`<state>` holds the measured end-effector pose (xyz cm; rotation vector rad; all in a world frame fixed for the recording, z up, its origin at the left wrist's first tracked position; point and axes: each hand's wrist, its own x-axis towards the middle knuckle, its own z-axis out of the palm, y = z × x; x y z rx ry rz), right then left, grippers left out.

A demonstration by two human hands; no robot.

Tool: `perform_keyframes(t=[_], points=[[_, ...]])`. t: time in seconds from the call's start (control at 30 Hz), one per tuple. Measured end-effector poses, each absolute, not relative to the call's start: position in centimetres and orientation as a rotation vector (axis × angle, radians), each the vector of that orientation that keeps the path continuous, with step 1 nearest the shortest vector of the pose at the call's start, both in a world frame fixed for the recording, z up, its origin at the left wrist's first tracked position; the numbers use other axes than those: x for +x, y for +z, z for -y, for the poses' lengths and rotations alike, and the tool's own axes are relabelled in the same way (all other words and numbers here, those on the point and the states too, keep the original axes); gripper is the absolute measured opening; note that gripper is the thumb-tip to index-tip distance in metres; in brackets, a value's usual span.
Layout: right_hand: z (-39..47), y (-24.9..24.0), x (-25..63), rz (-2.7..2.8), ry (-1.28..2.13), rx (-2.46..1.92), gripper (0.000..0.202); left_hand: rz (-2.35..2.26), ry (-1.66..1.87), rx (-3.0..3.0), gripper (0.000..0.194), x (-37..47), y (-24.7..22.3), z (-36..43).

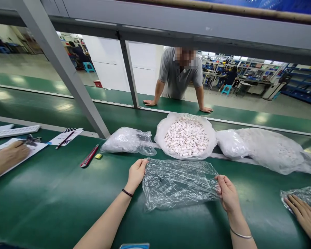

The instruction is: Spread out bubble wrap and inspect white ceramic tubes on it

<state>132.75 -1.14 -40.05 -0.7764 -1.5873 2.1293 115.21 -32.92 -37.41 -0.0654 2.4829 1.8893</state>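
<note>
Left hand (136, 175): fingers pinch the bag (181, 185) at its upper left corner.
Right hand (229, 193): fingers closed on its right edge.
Bag: clear, crinkled, stretched between the hands over the green bench (67, 204).
Sack (160, 135): open, full of white tubes (186, 136), just beyond the bag.
Knife (89, 156): red, beside a yellow block (98, 156), off left.
Person (177, 81): leaning on both palms, across the way.
</note>
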Motion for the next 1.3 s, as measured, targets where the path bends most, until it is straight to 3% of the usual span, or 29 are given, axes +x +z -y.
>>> perform_keyframes(t=[0.1, 0.27, 0.4, 0.63, 0.73, 0.87, 0.97, 1.13, 1.3], points=[[1.2, -39.4, 133.2, 1.538, 2.272, -0.727, 0.053, -2.674, 1.697, 0.045, 0.056, 114.8, -38.0, 33.4], [1.0, -38.6, 133.6, 1.514, 2.551, -0.539, 0.05, -2.67, 1.615, 0.121, 0.054, 114.3, -39.0, 33.7], [1.7, -39.4, 133.5, 1.837, 2.624, -0.445, 0.045, -2.721, 1.508, 0.204, 0.05, 114.5, -38.9, 33.5], [4.9, -41.2, 132.6, 2.309, 2.25, -0.209, 0.027, -2.716, 1.348, 0.395, 0.05, 115.1, -38.9, 33.2], [5.2, -41.2, 132.1, 2.492, 1.915, -0.194, 0.031, -2.7, 1.324, 0.435, 0.048, 115.1, -39.1, 33.0], [5.1, -41.7, 131.9, 2.479, 1.68, -0.202, 0.038, -2.826, 1.441, 0.409, 0.061, 115.4, -38.6, 33.2], [5.1, -42.5, 131.8, 2.441, 1.61, -0.2, 0.038, -3.058, 1.436, 0.695, 0.048, 116.2, -37.9, 33.4], [5.1, -43.4, 131.5, 2.409, 1.503, -0.121, 0.034, -2.822, 0.728, 1.238, 0.042, 117.7, -37.9, 32.8], [4.6, -44.4, 131.5, 2.489, 1.121, 0.135, 0.034, -2.699, 0.201, 1.279, 0.061, 117.8, -39.0, 32.1]])
